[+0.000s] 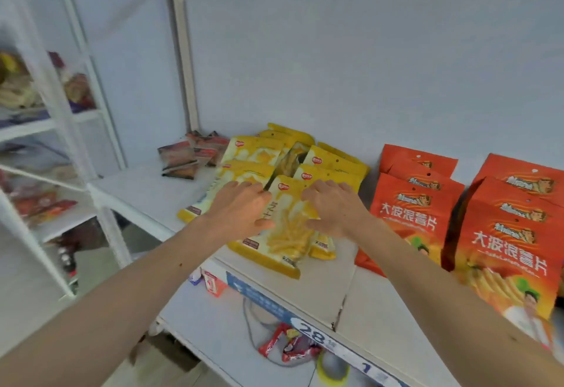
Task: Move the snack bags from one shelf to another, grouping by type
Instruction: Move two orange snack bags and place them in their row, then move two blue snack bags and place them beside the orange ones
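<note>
White shelving is filling the view, its back panel bare. Both hands are resting, fingers spread and relaxed, on a yellow fries bag (287, 228) mid-shelf: left hand (241, 209), right hand (332, 206). Orange bags (406, 218) reading "大波浪薯片" are standing to the right. A shelf-edge label (314, 336) is showing "28".

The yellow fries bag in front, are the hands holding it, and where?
Both hands are on the front yellow plastic fries bag, left hand at its left edge, right hand at its right edge. Whether the fingers actually grip it cannot be told.
</note>
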`<state>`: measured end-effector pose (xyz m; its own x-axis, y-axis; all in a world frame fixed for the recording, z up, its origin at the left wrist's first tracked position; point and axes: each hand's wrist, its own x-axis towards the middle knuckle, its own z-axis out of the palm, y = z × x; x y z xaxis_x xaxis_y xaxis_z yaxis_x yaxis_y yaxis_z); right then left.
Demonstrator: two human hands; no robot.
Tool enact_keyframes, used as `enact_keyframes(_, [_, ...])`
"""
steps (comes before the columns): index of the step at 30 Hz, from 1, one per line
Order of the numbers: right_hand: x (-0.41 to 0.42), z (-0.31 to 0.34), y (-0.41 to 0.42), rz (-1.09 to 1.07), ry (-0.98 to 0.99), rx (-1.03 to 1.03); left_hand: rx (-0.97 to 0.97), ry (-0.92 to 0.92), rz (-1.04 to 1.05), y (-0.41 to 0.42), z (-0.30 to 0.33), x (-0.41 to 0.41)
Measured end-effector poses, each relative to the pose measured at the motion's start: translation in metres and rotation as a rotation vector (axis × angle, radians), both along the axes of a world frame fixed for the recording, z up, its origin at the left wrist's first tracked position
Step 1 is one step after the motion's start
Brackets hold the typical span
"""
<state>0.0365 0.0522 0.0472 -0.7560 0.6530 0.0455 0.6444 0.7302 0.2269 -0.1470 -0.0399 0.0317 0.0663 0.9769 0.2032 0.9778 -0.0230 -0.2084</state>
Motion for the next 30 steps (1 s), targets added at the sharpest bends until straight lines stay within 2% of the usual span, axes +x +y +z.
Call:
enact_keyframes(6, [-0.148,-0.004,-0.042,0.200,0.023,-0.023,-0.037,0.005,0.205,-0.069,-0.005,-0.125])
enact_keyframes(17, [-0.401,-0.020,-0.128,0.434,0.008,-0.103,-0.100,-0.038,0.487,-0.196,-0.012,-0.350])
enact_keyframes(30, [-0.656,-0.031,-0.158,0.698,0.027,-0.121,-0.105,-0.137,0.776,-0.252,-0.031,-0.564])
